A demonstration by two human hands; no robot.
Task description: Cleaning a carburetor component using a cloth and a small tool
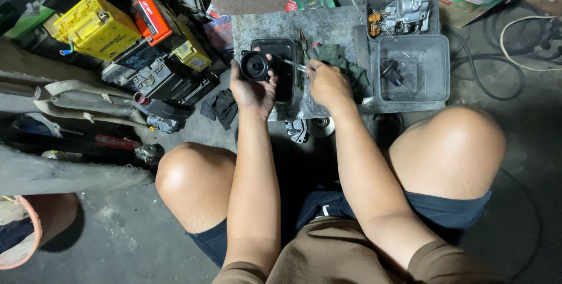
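Above the black tray, the left hand is clasping a rigid-looking round black part by its rim; at three o'clock, the right hand is pinching a thin tool.

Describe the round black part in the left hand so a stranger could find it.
Start at the grey slab before the knees. At its near left edge, the left hand holds a round black part above a black tray. Unlike its neighbours, it is ring-shaped.

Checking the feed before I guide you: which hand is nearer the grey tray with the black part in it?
Right. The right hand is just left of the grey tray, holding a thin tool. The left hand is farther left, holding a black round part.
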